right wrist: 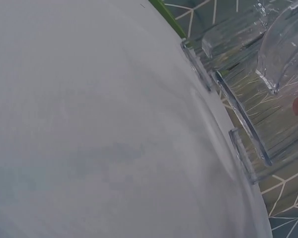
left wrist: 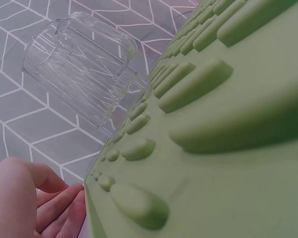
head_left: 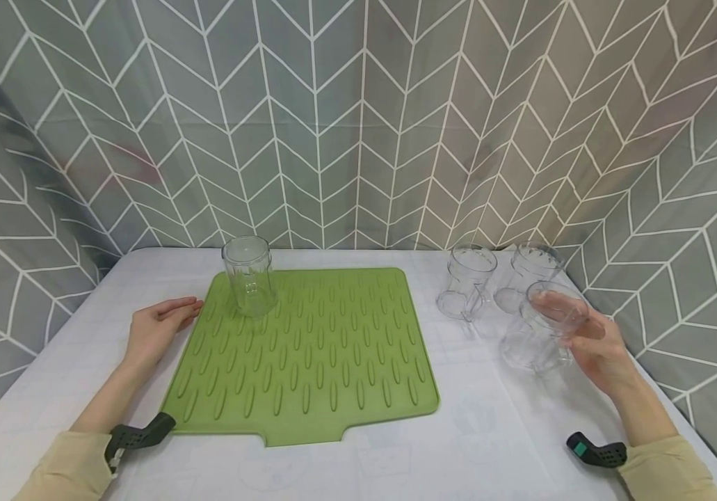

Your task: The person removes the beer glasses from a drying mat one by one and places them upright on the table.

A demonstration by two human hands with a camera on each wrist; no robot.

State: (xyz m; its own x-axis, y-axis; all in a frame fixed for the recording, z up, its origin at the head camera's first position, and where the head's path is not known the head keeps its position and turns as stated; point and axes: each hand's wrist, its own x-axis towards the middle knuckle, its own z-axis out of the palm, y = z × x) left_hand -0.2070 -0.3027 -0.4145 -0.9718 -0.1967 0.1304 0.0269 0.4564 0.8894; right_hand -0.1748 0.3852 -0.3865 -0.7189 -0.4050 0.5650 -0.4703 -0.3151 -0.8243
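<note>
A clear glass mug (head_left: 250,275) stands at the far left of the green ridged mat (head_left: 333,334); the left wrist view also shows this mug (left wrist: 82,69). My left hand (head_left: 154,334) lies beside the mat, its relaxed fingertips touching the mat's left edge. Over on the right, my right hand (head_left: 602,351) grips another clear mug (head_left: 533,341) from its right side. Fingers show through that mug's glass. Whether its base touches the table I cannot tell. Two more clear mugs, one (head_left: 467,278) with its handle toward me and one (head_left: 524,278) farther right, stand just behind.
A white cloth covers the table (head_left: 458,445). Grey curtains (head_left: 358,125) with a white zigzag pattern enclose the back and sides. The mugs on the right stand close together, near the table's back right corner.
</note>
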